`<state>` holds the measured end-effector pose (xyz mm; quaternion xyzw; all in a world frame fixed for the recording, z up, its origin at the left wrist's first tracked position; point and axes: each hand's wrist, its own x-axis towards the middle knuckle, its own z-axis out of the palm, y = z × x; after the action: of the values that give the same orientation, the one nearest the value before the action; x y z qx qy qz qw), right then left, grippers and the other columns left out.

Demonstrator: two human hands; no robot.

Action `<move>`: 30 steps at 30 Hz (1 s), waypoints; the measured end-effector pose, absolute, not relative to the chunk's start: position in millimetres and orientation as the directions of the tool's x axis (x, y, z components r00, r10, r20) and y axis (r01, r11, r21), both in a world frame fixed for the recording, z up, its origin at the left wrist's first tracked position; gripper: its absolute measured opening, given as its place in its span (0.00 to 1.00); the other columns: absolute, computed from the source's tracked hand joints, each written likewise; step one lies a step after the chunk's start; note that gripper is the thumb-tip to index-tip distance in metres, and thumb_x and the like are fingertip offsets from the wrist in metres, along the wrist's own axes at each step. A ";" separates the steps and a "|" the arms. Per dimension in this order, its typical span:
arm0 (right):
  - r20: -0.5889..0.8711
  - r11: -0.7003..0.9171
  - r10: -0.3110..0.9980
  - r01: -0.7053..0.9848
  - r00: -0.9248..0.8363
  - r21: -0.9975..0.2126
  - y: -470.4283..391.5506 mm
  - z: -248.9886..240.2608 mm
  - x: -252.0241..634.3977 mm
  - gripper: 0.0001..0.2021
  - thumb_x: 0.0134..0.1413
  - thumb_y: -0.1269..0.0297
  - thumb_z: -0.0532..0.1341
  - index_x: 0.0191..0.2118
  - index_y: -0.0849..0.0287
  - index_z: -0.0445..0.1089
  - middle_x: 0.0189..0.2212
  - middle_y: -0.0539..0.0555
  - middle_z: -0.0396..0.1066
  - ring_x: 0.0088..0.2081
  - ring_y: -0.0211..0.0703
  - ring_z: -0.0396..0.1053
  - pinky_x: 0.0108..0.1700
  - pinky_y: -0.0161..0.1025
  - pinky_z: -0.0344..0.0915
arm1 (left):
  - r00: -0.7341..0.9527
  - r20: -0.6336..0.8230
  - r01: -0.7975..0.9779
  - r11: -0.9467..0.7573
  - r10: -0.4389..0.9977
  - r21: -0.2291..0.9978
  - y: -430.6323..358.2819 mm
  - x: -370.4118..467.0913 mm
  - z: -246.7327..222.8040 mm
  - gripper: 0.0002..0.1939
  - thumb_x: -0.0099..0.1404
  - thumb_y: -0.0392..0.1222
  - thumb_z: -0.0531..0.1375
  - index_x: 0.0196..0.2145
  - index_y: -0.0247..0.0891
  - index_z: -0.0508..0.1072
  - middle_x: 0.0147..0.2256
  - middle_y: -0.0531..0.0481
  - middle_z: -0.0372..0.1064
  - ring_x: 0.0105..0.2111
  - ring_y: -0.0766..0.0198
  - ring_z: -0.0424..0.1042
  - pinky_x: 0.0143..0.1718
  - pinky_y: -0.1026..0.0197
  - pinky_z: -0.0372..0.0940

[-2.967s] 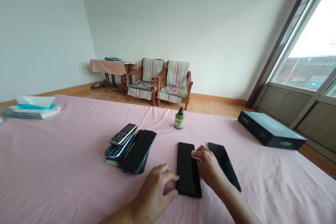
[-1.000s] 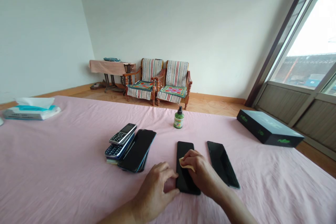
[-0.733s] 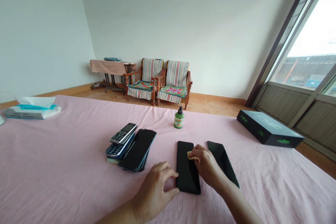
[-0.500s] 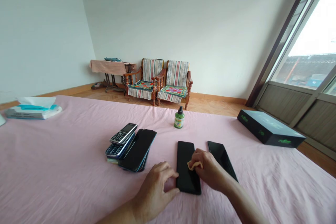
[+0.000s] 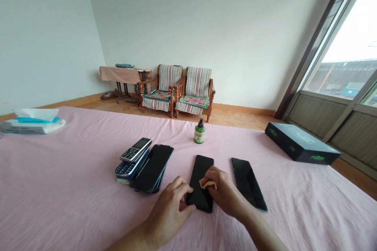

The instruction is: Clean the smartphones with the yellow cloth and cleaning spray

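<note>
A black smartphone (image 5: 198,178) lies screen up on the pink cloth, its top leaning slightly right. My left hand (image 5: 171,208) rests at its left edge, fingertips and thumb apart and touching the side and lower corner. Pinched in my right hand (image 5: 221,188) is a small yellowish cloth (image 5: 207,184), pressed on the screen near the right edge. To the right lies a second black smartphone (image 5: 249,184), apart from my hand. On the left, a silver keypad phone (image 5: 136,150) tops a pile beside several stacked smartphones (image 5: 152,168).
A green spray bottle (image 5: 199,132) stands beyond the phones. At the right is a black box (image 5: 302,145) with green lettering; a tissue pack (image 5: 37,124) lies far left. The pink cloth (image 5: 88,204) covers the surface. Two wooden chairs (image 5: 193,98) stand by the wall.
The smartphone between my hands has shifted left and turned, its top now leaning right. Both hands have moved left with it, and the right-hand phone is less covered by my arm.
</note>
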<state>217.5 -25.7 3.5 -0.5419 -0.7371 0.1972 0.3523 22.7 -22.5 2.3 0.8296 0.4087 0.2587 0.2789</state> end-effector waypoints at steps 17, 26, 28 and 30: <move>0.299 0.365 0.929 0.672 -0.217 -0.644 -36.9 9.6 218.8 0.18 0.40 0.85 0.49 0.28 0.58 0.70 0.31 0.52 0.66 0.36 0.39 0.65 0.39 0.35 0.60 | 0.503 0.205 0.531 -0.487 0.840 0.693 -20.7 18.8 1.2 0.15 0.52 0.25 0.61 0.37 0.38 0.72 0.35 0.52 0.67 0.37 0.60 0.67 0.41 0.61 0.60; 0.241 0.397 0.915 0.624 -0.323 -0.673 -42.1 14.3 213.1 0.16 0.37 0.85 0.48 0.24 0.59 0.68 0.30 0.51 0.67 0.35 0.37 0.65 0.37 0.33 0.61 | 0.520 0.186 0.514 -0.479 0.834 0.711 -18.6 18.9 -1.0 0.13 0.51 0.24 0.60 0.33 0.39 0.71 0.30 0.54 0.65 0.32 0.63 0.66 0.34 0.63 0.59; 0.297 0.388 0.921 0.647 -0.250 -0.656 -39.5 11.4 213.0 0.18 0.37 0.86 0.48 0.26 0.60 0.69 0.31 0.52 0.67 0.36 0.38 0.65 0.39 0.34 0.61 | 0.515 0.192 0.510 -0.479 0.835 0.715 -17.9 19.3 -0.8 0.13 0.51 0.25 0.60 0.33 0.39 0.71 0.31 0.54 0.65 0.32 0.63 0.66 0.35 0.63 0.59; 0.336 0.385 0.918 0.666 -0.209 -0.639 -37.3 8.8 214.3 0.19 0.35 0.87 0.48 0.27 0.60 0.69 0.32 0.52 0.67 0.37 0.39 0.65 0.40 0.35 0.61 | 0.512 0.195 0.506 -0.476 0.837 0.719 -17.6 19.7 -0.4 0.13 0.51 0.25 0.60 0.33 0.39 0.71 0.30 0.54 0.64 0.31 0.64 0.66 0.35 0.63 0.60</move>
<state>214.3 -37.3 8.8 -0.5239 -0.7561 0.1815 0.3478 19.7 -17.6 -0.4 0.8147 0.4120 0.2729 0.3034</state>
